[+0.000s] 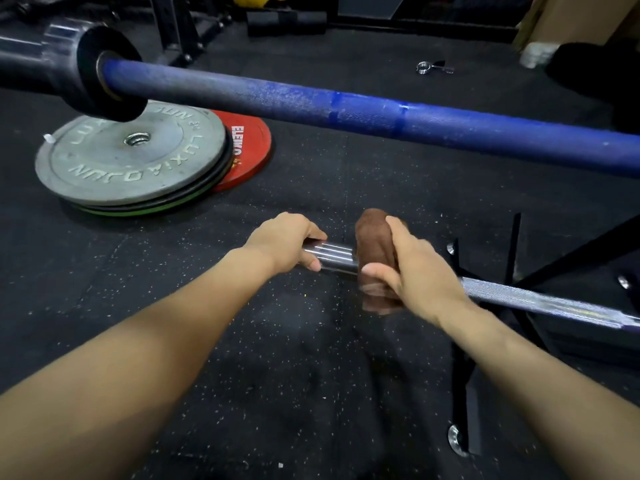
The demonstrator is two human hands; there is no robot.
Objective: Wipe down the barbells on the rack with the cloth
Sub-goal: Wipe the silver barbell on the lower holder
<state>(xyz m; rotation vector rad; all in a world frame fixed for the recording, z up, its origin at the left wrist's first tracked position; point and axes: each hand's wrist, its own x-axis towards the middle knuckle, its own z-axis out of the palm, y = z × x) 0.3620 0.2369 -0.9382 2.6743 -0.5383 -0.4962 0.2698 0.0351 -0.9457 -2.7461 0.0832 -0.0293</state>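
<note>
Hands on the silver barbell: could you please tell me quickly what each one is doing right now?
Left hand: grips the chrome sleeve end of the silver barbell.
Right hand: holds the brown cloth wrapped around that bar.

My view is dim overall; the far background beyond my grip sinks into near black. Light falls from above, leaving bright streaks of glare on the chrome sleeve (334,256) between my hands and sparkle along the knurled shaft to the right of the grip. A soft shadow pools on the floor (294,341) just below it. The wide lens bows the blue bar (346,105) above, and my forearms smear softly near the bottom corners.
</note>
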